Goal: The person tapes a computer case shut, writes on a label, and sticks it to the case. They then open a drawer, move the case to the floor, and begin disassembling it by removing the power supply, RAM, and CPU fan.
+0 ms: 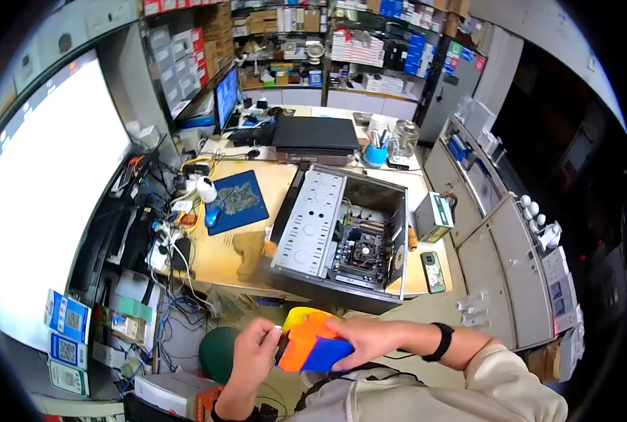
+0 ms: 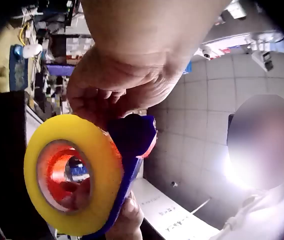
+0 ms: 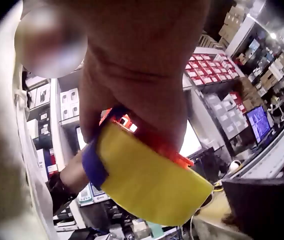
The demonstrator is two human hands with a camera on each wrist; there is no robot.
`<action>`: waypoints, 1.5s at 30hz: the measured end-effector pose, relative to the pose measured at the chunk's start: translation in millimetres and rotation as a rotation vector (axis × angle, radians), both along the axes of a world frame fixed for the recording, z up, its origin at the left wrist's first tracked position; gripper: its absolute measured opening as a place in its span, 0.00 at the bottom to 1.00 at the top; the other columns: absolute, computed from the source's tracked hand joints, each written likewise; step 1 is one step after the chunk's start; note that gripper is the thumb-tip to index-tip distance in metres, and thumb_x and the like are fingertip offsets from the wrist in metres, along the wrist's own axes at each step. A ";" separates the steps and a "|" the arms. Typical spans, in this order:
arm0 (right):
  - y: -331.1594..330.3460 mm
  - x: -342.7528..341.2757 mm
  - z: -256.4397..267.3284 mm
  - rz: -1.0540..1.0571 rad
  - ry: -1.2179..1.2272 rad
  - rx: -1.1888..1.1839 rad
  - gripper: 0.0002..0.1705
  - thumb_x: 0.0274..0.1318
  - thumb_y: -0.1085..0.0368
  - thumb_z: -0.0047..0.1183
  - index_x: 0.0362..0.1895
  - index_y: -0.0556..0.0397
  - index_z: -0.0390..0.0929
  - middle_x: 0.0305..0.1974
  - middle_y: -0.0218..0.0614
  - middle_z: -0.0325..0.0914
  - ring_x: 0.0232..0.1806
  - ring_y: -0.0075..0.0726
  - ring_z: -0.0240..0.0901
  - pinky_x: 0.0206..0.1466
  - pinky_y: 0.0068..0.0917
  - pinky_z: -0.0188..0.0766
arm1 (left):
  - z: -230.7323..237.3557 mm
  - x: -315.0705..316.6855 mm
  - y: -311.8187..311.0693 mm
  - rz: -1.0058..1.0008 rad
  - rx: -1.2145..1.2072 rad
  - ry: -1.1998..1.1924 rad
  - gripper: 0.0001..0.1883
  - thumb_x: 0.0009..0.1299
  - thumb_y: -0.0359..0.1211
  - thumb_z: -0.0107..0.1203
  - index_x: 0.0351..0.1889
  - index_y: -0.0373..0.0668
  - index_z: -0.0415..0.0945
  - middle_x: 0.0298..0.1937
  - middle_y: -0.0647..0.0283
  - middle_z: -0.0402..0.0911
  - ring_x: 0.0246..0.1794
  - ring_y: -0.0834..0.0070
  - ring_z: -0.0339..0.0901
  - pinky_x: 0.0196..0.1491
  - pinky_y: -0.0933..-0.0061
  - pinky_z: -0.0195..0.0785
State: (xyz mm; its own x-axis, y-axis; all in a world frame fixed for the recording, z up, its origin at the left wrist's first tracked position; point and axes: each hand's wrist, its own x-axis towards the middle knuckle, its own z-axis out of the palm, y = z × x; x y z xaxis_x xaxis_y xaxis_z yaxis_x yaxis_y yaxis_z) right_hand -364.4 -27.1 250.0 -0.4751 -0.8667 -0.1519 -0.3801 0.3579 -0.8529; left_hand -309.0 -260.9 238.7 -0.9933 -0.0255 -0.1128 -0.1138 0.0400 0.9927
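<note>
An orange and blue tape dispenser (image 1: 301,344) with a wide yellow roll (image 2: 104,185) is held up in front of the computer case, off the table. The right hand (image 1: 373,339) grips its body from the right side; fingertips show through the roll's core in the left wrist view. At the dispenser's other end the left hand (image 1: 252,355) pinches with thumb and curled fingers what looks like the tape's end; the bit between them is too small to see clearly. The right wrist view shows the roll's yellow outer face (image 3: 147,180) below the right hand (image 3: 137,95).
The opened computer case (image 1: 313,225) lies on the table (image 1: 208,264), near its front edge. A power supply (image 1: 434,216) and a phone (image 1: 433,272) are to its right, a blue mouse pad (image 1: 250,186) to its left. Tangled cables (image 1: 169,246) hang at the left.
</note>
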 end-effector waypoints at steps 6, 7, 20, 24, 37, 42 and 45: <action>66.2 -38.8 39.9 -0.093 -0.166 -0.007 0.35 0.41 0.49 0.63 0.45 0.61 0.65 0.33 0.42 0.74 0.34 0.35 0.71 0.36 0.29 0.67 | -2.2 -59.8 51.3 -0.119 0.194 0.025 0.04 0.70 0.27 0.46 0.32 0.39 0.67 0.28 0.72 0.70 0.29 0.87 0.64 0.33 0.85 0.59; 75.0 -43.2 49.1 -0.119 -0.187 -0.022 0.35 0.41 0.48 0.62 0.45 0.62 0.66 0.34 0.42 0.74 0.35 0.35 0.71 0.37 0.28 0.67 | -0.5 -68.3 59.1 -0.141 0.216 0.027 0.04 0.71 0.27 0.46 0.32 0.39 0.67 0.28 0.72 0.70 0.28 0.88 0.64 0.33 0.85 0.59; 95.3 -132.0 40.2 -0.274 -0.258 0.053 0.35 0.43 0.46 0.62 0.46 0.61 0.69 0.37 0.35 0.75 0.38 0.27 0.70 0.41 0.24 0.67 | -11.6 -206.7 0.9 -0.032 0.028 0.173 0.05 0.70 0.30 0.46 0.32 0.41 0.67 0.24 0.70 0.69 0.24 0.85 0.63 0.30 0.82 0.57; 75.0 -171.4 36.9 -0.398 -0.343 0.032 0.34 0.44 0.46 0.63 0.45 0.61 0.70 0.36 0.33 0.75 0.37 0.25 0.69 0.41 0.23 0.68 | -28.9 -275.7 -39.5 -0.046 0.006 0.128 0.06 0.69 0.31 0.48 0.29 0.42 0.67 0.22 0.71 0.67 0.23 0.85 0.62 0.28 0.82 0.55; 20.7 -266.8 10.7 -0.456 -0.426 0.186 0.34 0.46 0.43 0.60 0.41 0.64 0.72 0.35 0.36 0.75 0.37 0.27 0.70 0.41 0.24 0.67 | -127.3 -391.7 -83.7 -0.177 0.113 -0.094 0.09 0.71 0.33 0.47 0.29 0.42 0.64 0.21 0.70 0.62 0.20 0.83 0.57 0.25 0.79 0.52; 29.2 -280.0 10.6 -0.469 -0.494 0.195 0.32 0.48 0.45 0.58 0.41 0.64 0.73 0.35 0.36 0.76 0.38 0.26 0.69 0.42 0.24 0.67 | -157.4 -415.2 -132.9 -0.129 0.144 -0.121 0.11 0.72 0.34 0.47 0.27 0.43 0.63 0.20 0.70 0.61 0.19 0.82 0.55 0.24 0.78 0.50; 44.5 -288.5 5.0 -0.437 -0.528 0.366 0.35 0.48 0.46 0.58 0.48 0.66 0.70 0.39 0.39 0.76 0.41 0.28 0.69 0.46 0.26 0.67 | -183.2 -416.8 -127.4 -0.158 0.095 -0.183 0.11 0.71 0.34 0.47 0.26 0.43 0.63 0.20 0.70 0.61 0.19 0.82 0.56 0.23 0.78 0.50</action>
State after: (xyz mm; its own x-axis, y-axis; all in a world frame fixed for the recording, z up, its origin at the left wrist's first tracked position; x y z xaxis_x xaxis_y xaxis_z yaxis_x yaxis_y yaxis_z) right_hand -652.9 17.4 255.0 -0.5470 -0.4687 -0.6936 0.2844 0.6753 -0.6805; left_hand -725.8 -388.3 55.5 -0.9470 0.1477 -0.2852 -0.2913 -0.0208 0.9564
